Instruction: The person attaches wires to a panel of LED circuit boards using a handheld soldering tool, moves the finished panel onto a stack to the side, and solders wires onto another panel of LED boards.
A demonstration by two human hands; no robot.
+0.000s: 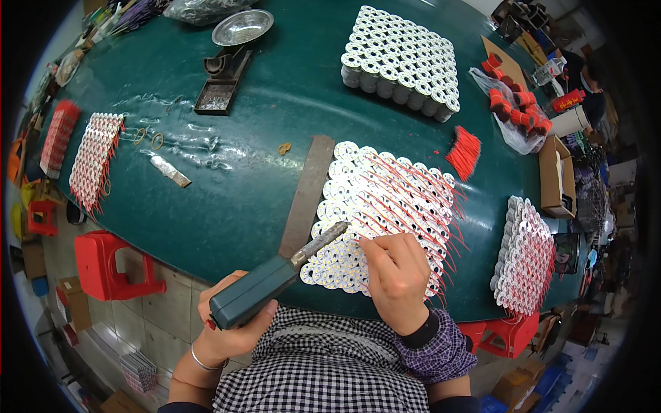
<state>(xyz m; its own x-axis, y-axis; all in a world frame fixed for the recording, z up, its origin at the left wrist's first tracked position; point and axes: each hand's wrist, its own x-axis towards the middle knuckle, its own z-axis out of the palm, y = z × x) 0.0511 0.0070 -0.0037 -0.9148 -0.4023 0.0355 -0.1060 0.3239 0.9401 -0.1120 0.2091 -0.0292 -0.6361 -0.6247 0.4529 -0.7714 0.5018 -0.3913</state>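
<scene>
My left hand (pixel 237 310) is wrapped round the dark green body of a soldering gun (pixel 251 292), whose metal barrel points up and right. The barrel's tip is over a block of round white discs (pixel 344 189) packed in rows on the table. Close to that tip, my right hand (pixel 399 275) is closed in a pinch above the discs. A bit of red wire (pixel 359 239) shows at its fingertips. Many thin red wires (pixel 413 199) stretch over the right part of the block. A flat brown metal bar (pixel 308 196) lies along the block's left side.
Blocks of white discs stand at the far middle (pixel 406 58), right (pixel 525 261) and left (pixel 96 162) of the green table (pixel 227 213). A bundle of red wires (pixel 464 153), a scale (pixel 224 72) and a bag of red spools (pixel 513 110) lie around. Another person (pixel 593 89) is at far right.
</scene>
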